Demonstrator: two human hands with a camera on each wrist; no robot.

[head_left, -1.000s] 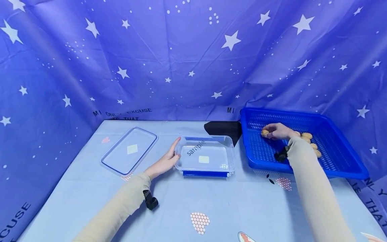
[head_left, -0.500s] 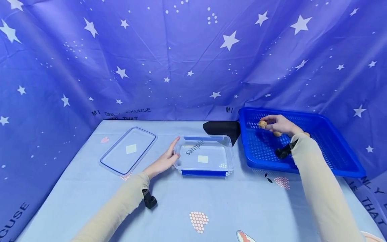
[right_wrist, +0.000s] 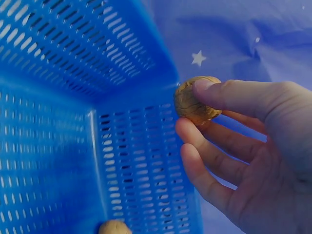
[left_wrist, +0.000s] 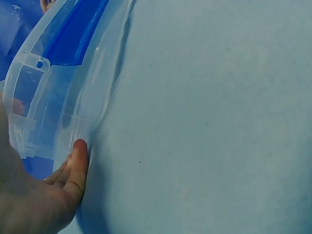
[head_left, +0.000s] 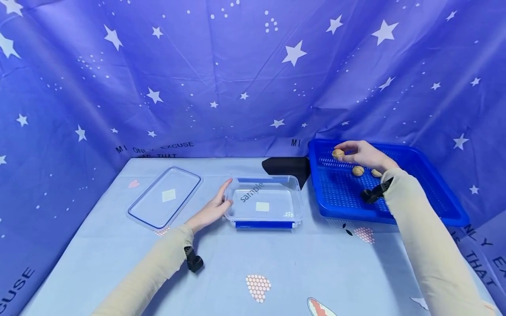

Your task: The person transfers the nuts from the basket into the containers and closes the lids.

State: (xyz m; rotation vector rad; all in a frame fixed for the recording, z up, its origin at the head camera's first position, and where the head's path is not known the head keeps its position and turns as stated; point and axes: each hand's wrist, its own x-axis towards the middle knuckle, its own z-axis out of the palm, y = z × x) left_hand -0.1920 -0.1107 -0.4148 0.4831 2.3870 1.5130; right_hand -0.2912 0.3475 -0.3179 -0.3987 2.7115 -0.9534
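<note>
Fingers (right_wrist: 210, 150) pinch one walnut (head_left: 337, 154); two others (head_left: 357, 170) show in one basket (head_left: 336, 191).

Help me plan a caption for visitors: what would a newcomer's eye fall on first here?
Probably the bright blue basket on the right of the table, where the right hand pinches a walnut near the far left corner. Next might come the clear, lidless box in the middle, with the left hand against its left end. Behind everything, the blue-purple curtain with white stars fills the background.
</note>
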